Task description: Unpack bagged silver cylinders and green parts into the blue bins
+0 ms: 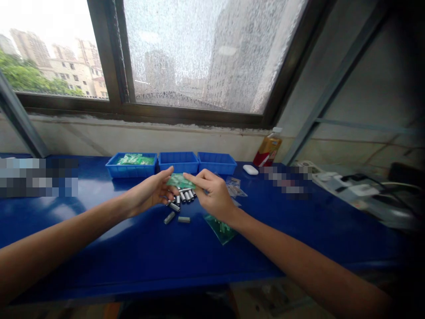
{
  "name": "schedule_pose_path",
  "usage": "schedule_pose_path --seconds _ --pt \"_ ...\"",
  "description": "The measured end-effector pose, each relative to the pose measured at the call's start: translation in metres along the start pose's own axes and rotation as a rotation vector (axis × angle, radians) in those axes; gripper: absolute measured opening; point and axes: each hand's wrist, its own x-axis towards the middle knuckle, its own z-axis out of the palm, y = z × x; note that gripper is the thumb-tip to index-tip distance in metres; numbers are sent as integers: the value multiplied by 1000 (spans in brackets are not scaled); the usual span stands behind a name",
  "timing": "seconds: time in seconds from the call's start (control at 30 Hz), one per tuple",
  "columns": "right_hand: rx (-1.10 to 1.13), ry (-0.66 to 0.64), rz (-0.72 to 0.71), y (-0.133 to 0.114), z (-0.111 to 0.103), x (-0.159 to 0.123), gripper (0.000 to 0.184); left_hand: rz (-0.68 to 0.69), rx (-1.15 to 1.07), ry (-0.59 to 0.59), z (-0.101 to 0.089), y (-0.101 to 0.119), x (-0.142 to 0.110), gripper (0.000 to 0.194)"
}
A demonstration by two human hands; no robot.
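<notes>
Green packet (179,180) is up in front of you, center of the scene, btwn your hands and over the blue table (139,261). Your right hand (212,190) grips its right end btwn thumb & fingers. Your left hand (152,190) is half-open at the left end, thumb up and apart from the curled fingers; can't tell if it touches the pkt.

Metallic cylinders (174,207) w/ dark parts lie loose just below, some partly hidden by your hands & the pkt. Two sit apart on the near side, 1 slanted, 1 lying approx. left-right.

Green bag (222,230) w/ small pcs lies flat near right, partly covered by your right hand & wrist. Clear bags (235,188) are just right of that hand, also partly blocked.

Far side has 3 blue bins in a row: left bin (114,170) w/ a pile of green packets (135,159), middle bin (178,159), right bin (217,164). Your hands are on the near side of the row.

Far right: small white case (250,169), then a capped bottle (268,148) by the wall. White items w/ cables (361,192) sit at the right edge, too blurry to ID.
</notes>
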Motion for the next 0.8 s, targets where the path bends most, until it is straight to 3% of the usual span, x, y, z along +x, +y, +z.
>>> schedule_pose_path --seconds 0.07,0.13,0.2,0.27,0.37,0.43,0.5,0.57,0.7,0.8 --pt "-23 -14 -49 0 -1 0 36 112 13 20 3 -1 9 30" --pt "-11 -33 -39 -3 -2 2 36 301 190 133 2 -6 8 22" --pt "50 -54 66 -8 -3 4 31 491 498 317 -1 -12 2 21" --pt "195 -103 277 -15 -1 6 25 673 805 457 -5 -19 -4 17" --pt "504 -210 607 -21 5 6 42 907 1061 385 -6 -26 -9 11" --pt "592 -224 665 -21 8 4 39 968 1126 270 -3 -26 -9 15" --pt "482 -167 556 -16 8 2 31 909 1103 226 2 -23 -9 17" --pt "242 -93 345 -9 5 2 25 744 942 233 7 -18 -10 25" --pt "-152 -86 -25 2 -2 2 30 339 328 222 11 -13 -11 48" --pt "-307 -159 -150 2 -2 2 36 191 16 157 9 -13 -8 33"
